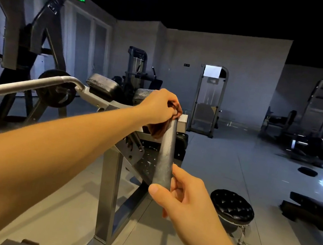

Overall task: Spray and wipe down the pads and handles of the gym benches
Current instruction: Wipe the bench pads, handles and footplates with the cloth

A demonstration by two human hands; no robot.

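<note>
The grey handle (165, 153), dead centre, is pinched at its six-o'clock end by the right hand (182, 203) while a brown cloth (157, 129) is clamped round its twelve-o'clock end by the left hand (158, 105), and if that light pinch slips, the handle could be swung away unwiped.

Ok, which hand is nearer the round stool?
Right. The right hand pinches the lower end of the handle, left of the stool; the left hand grips a cloth at its top, farther away.
</note>
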